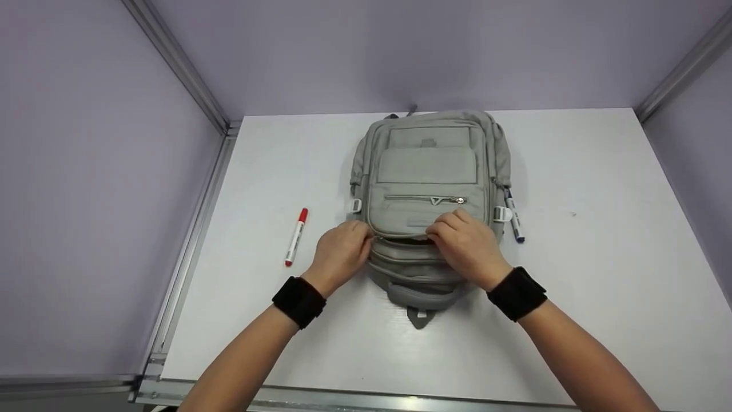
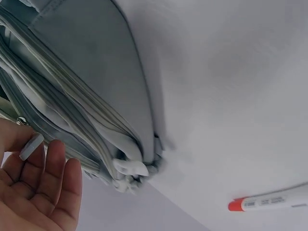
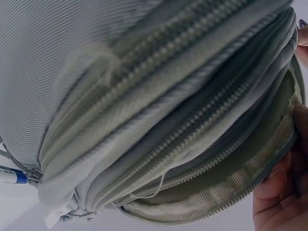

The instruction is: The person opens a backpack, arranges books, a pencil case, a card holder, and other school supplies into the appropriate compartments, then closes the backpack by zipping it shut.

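A grey backpack (image 1: 428,166) lies on its back on the white table, its top handle (image 1: 423,297) toward me. The front compartment is partly unzipped and gapes along its top edge. At the left end of the gap, my left hand (image 1: 342,252) pinches the zipper pull (image 2: 32,146) between thumb and finger. My right hand (image 1: 466,249) grips the edge of the front flap (image 3: 226,192) farther right, thumb on one side and fingers on the other. In the right wrist view the pocket's olive lining shows behind the zipper teeth.
A red marker (image 1: 296,237) lies left of the backpack. Against the bag's right side is a blue marker (image 1: 516,217). Pale panels (image 1: 320,57) and metal rails (image 1: 177,63) bound the white table (image 1: 595,274) at the back and sides.
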`<state>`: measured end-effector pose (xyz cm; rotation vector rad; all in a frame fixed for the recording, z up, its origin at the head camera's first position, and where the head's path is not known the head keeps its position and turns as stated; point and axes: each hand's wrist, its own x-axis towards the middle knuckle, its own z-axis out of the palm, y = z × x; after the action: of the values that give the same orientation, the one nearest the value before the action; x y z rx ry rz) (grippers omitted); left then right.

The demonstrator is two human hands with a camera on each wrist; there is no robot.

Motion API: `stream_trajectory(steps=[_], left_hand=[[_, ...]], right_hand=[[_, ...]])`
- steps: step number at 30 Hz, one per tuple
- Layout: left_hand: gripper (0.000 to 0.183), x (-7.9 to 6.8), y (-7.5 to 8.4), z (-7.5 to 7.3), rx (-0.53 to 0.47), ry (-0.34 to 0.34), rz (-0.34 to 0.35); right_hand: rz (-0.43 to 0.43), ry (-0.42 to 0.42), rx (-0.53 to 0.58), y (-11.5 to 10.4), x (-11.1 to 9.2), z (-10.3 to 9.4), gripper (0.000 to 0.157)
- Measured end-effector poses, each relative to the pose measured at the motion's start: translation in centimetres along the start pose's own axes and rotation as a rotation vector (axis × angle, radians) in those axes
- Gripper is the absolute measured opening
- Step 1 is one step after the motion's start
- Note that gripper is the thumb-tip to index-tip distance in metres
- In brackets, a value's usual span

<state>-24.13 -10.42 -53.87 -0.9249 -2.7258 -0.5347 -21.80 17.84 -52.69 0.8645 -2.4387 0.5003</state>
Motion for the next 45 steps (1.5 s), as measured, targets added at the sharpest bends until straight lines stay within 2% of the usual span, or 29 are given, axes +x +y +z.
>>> stream_trajectory(steps=[7, 15, 19, 25, 33, 40, 45], left_hand=[[0.008, 0.4, -1.9, -0.1, 0.037, 0.010, -0.027], [0.013, 2.3, -3.7, 0.1, 0.073, 0.036, -0.052], [0.014, 3.9, -4.3, 0.2, 0.092, 0.005, -0.082], [0.016, 6.3, -5.1, 0.4, 0.101, -0.080, -0.156], [0.017, 8.7, -6.1, 0.6, 0.081, -0.119, -0.238], [0.017, 9.2, -6.3, 1.1, 0.067, -0.121, -0.273], [0.014, 9.3, -6.1, 1.4, 0.045, -0.120, -0.270]], right_hand=[[0.005, 0.001, -0.026, 0.0, -0.5, -0.3, 0.004], [0.004, 0.047, -0.002, -0.2, -0.6, -0.4, 0.006], [0.001, 0.078, -0.007, -0.1, -0.6, -0.6, 0.007], [0.004, 0.095, -0.009, 0.1, -0.7, -0.7, 0.008], [0.007, 0.112, -0.004, 0.1, -0.7, -1.0, 0.008], [-0.010, 0.109, 0.011, 0.1, -0.4, -1.0, 0.008], [0.011, 0.117, 0.045, 0.5, -0.5, -1.2, 0.007]])
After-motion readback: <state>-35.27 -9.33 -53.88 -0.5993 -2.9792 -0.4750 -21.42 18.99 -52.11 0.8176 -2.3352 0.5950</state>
